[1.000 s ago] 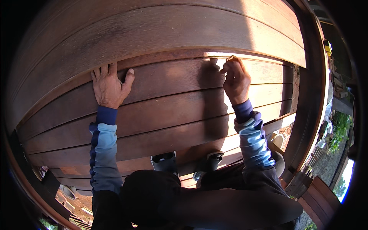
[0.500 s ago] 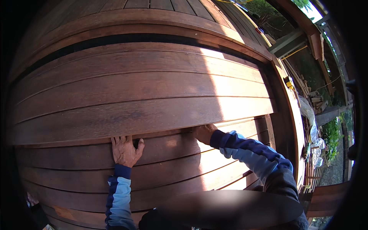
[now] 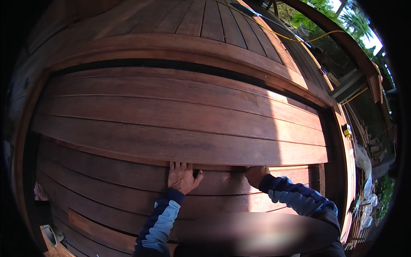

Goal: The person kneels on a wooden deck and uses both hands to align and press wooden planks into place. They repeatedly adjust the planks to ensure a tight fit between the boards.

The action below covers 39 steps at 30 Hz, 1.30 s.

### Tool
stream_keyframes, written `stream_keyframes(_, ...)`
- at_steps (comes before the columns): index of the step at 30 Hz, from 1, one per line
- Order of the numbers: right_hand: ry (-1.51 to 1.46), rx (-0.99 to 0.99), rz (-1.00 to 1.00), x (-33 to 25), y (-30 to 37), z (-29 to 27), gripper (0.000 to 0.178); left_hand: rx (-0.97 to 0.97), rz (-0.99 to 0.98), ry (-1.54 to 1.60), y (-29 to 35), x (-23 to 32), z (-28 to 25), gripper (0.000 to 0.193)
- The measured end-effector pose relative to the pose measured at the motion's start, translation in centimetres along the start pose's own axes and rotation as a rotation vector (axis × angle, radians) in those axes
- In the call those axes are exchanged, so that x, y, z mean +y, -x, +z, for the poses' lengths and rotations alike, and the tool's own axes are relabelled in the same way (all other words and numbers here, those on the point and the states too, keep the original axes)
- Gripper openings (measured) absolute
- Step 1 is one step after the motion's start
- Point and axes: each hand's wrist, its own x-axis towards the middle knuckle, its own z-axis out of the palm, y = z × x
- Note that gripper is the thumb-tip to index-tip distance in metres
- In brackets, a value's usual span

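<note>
A reddish-brown slatted wooden panel [image 3: 205, 147] lies over a second layer of boards [image 3: 128, 171], its near edge standing above them. My left hand [image 3: 184, 177] rests palm down at that edge, thumb spread and fingers stretched forward. Its fingertips reach the edge and are partly hidden there. Farther right, my right hand [image 3: 257, 175] is curled at the same edge, its fingertips hidden by the panel. A dark shape covers the bottom middle of the picture.
A raised wooden frame [image 3: 188, 58] borders the panel, with a dark gap between. Decking [image 3: 192, 19] lies beyond, crossed by a yellow cord [image 3: 319, 38]. A yellow tool [image 3: 346, 131] sits on the right border. At the lower left is a wooden piece with a hollow end [image 3: 49, 234].
The view has swung left and upward, so panel and hands appear farther right and lower. Both hands stay at the panel's near edge and look somewhat closer together.
</note>
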Motion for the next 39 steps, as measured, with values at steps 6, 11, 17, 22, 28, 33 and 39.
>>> stream_keyframes(6, 0.022, 0.265, -0.037, 1.0, 0.5, 1.1, 0.026, -0.064, -0.044, -0.028, 0.6, -0.3, 0.1, 0.068)
stream_keyframes(11, -0.081, -0.119, -0.121, 2.1, 0.5, 2.2, 0.026, -0.010, 0.014, -0.039, 0.5, -0.1, -0.1, 0.070)
stream_keyframes(17, -0.112, 0.231, -0.021, 0.7, 1.1, 2.6, 0.019, -0.051, -0.064, -0.025, 0.4, 0.0, 0.0, 0.068)
stream_keyframes(22, -0.072, 0.182, -0.047, 1.6, 1.3, 1.6, 0.027, -0.076, -0.026, -0.036, 0.2, 0.1, -0.5, 0.068)
stream_keyframes(28, -0.335, 0.035, 0.073, 0.7, 1.3, 0.9, 0.028, 0.054, -0.005, -0.120, 0.0, 0.2, -0.1, 0.064)
stream_keyframes(33, -0.155, 0.124, 0.210, 1.0, 2.9, 0.6, 0.021, 0.141, 0.027, -0.130, 0.2, 0.2, 1.5, 0.059)
stream_keyframes(39, -0.074, 0.023, 0.022, -0.4, 2.0, -1.5, 0.014, -0.046, -0.055, -0.246, -0.4, 0.2, 0.9, 0.063)
